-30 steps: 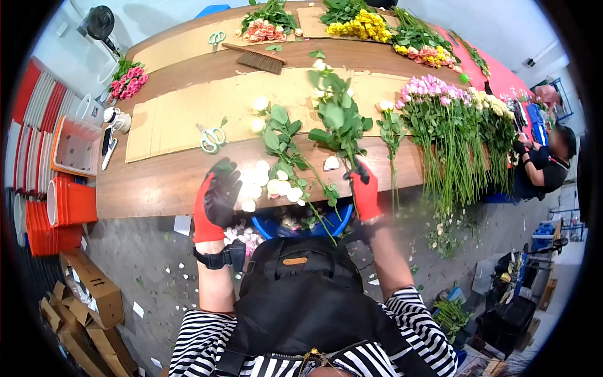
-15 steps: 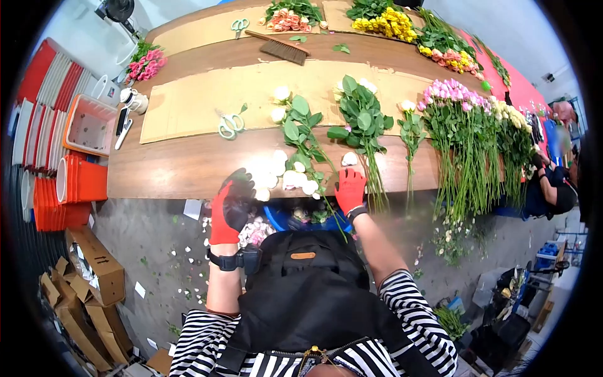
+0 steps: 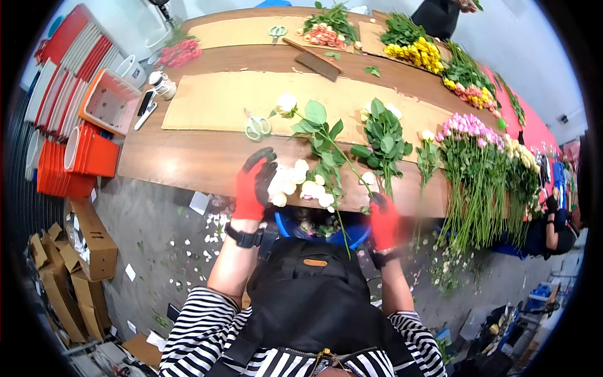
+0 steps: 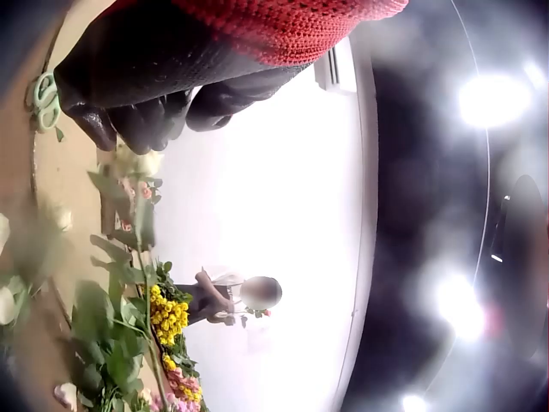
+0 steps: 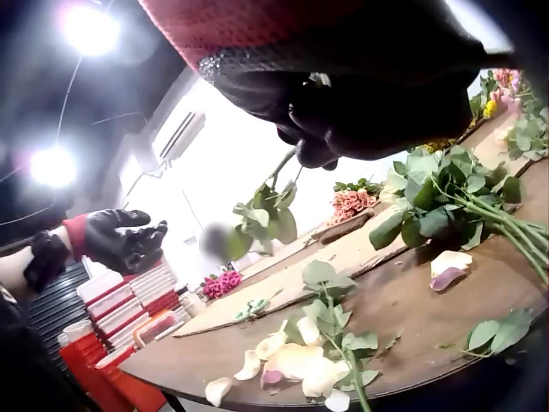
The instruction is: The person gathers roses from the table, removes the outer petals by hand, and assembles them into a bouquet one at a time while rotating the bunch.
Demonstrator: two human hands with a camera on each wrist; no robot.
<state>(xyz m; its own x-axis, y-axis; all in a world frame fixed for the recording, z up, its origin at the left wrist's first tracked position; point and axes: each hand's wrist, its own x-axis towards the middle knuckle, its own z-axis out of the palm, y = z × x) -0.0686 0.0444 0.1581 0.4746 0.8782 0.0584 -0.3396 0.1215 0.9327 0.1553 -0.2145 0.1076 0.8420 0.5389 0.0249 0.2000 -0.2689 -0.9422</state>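
My right hand [image 3: 384, 221], in a red glove with black palm, grips the lower stem of a white rose [image 3: 286, 103]. The stem runs up and left from its fingers, over another leafy rose stem [image 3: 328, 171] at the table edge. In the right wrist view, the rose's leaves [image 5: 266, 210] hang beyond the curled fingers. My left hand [image 3: 254, 185], gloved alike, holds nothing, its fingers relaxed beside loose white petals [image 3: 290, 182]. A small bunch of white roses [image 3: 382, 141] lies right of the held rose, with one single rose [image 3: 429, 157] beyond it.
Green-handled scissors [image 3: 257, 125] lie on the cardboard [image 3: 213, 103]. Pink roses [image 3: 474, 135] with long stems overhang the table's right edge. A brush [image 3: 317, 65] and yellow roses [image 3: 414, 55] are farther back. A blue tub [image 3: 359, 235] sits below the table edge. Another person [image 3: 556, 229] is at right.
The right hand has let go of the small rose bunch, now lying on the cardboard, and taken hold of a white rose by its stem. The left hand stays near the petals.
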